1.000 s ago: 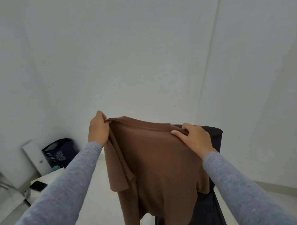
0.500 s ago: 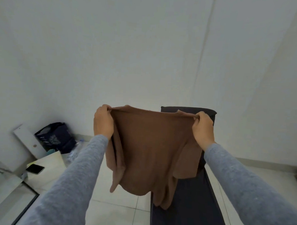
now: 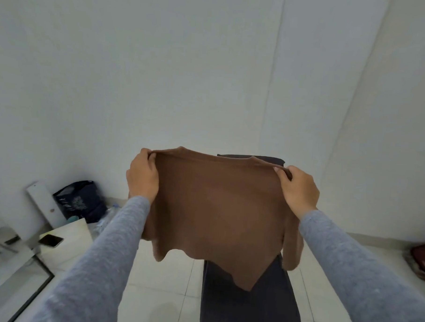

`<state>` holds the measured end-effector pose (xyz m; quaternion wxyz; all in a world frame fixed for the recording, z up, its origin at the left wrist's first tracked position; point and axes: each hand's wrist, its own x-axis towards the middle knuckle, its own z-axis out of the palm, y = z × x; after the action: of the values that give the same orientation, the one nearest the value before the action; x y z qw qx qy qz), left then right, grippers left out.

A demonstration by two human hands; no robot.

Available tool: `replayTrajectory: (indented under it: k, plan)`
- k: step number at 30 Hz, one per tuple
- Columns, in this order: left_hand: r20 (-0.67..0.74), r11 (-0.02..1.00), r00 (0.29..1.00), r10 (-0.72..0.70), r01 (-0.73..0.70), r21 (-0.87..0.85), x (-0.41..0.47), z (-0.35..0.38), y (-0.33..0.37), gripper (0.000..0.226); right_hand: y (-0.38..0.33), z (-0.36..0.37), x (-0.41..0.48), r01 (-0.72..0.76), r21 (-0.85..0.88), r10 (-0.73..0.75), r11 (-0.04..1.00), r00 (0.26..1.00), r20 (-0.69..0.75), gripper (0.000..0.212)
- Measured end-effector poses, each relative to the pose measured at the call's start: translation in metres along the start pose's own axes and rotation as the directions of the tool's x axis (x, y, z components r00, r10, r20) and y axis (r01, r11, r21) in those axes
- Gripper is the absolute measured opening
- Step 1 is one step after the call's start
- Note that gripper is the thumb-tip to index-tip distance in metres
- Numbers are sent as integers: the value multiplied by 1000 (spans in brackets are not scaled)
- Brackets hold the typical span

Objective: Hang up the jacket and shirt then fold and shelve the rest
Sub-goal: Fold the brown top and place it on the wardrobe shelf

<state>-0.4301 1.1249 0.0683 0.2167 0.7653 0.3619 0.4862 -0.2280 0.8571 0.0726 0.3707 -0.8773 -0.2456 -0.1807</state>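
Plain brown shirt [image 3: 216, 209], grey sleeves [image 3: 110, 253] (faintly heathered), black fabric surface [image 3: 261, 309], white walls [image 3: 186, 74]

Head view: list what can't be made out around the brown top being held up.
- Head view: the far face of the brown top is turned away from the camera.
- The middle of the dark surface is behind the hanging cloth.
- Fingers of the left hand and right hand curl behind the top edge, unseen.
- The reddish item is cut off by the right edge.
- The print on the dark bag is too small to read.
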Motion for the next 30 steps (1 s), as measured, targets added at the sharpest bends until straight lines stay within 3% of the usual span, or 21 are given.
replayTrajectory:
  k: [7,13,18,22,30]
  plan:
    - [26,990,998,-65,68,-128,-113,-47,21,23,47,-68,-108,150,51,-158,987,955,250,34]
    - [147,990,982,-118,127,-55,-211,-63,6,20,94,-88,-196,51,-68,-32,996,967,254,33]
    - [319,998,947,-24,3,68,-254,-65,-6,28,126,-111,-233,-133,-162,155,978,979,134,35]
    - [412,994,910,40,-78,76,-279,-55,-5,24,147,-118,-253,-192,-205,211,960,975,76,31]
    - [448,986,879,-165,152,64,-317,-28,-14,20,175,-94,-272,-185,-250,216,951,971,103,19]
